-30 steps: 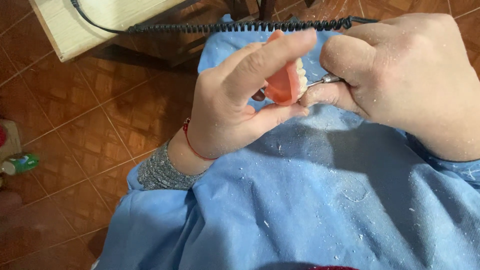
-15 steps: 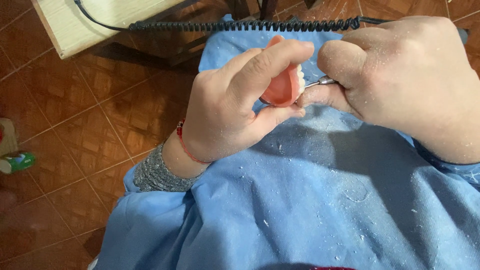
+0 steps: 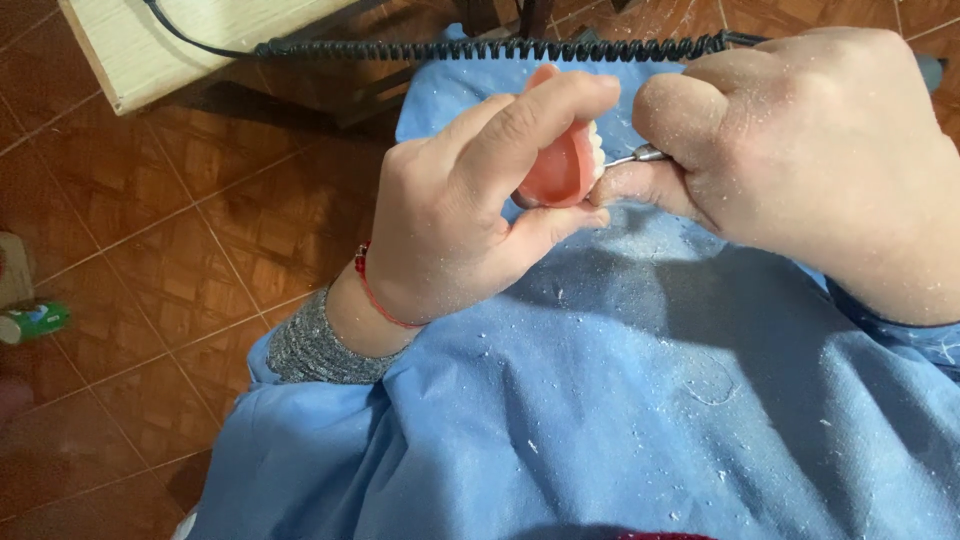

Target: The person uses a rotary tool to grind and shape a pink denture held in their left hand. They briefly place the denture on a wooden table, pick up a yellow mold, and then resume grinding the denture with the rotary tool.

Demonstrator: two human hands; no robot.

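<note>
Nearest the camera lies a blue gown [image 3: 600, 420] over the lap, speckled with white dust. Above it the left hand [image 3: 470, 200] grips a pink denture [image 3: 555, 170], index finger curled over its top and thumb under it, white teeth facing right. The right hand [image 3: 810, 150] is closed round a handpiece, of which only the thin metal tip [image 3: 640, 155] shows; that tip meets the tooth edge of the denture.

Since a second ago, both hands have drifted slightly up and right in the view, and the left index finger now covers more of the denture, so less pink shows. The tip stays at the same spot on the tooth edge. I judge that the grinding goes on at one place, with only the grip adjusted.

A red string bracelet [image 3: 375, 295] and a grey knit cuff [image 3: 310, 345] sit at the left wrist.

Farther off, a black coiled cord [image 3: 480, 48] runs across the top, past a pale wooden board [image 3: 170, 50]. On the brown tile floor [image 3: 150, 260] at the left edge lies a small green and white package [image 3: 30, 322], its label too small to make out.
</note>
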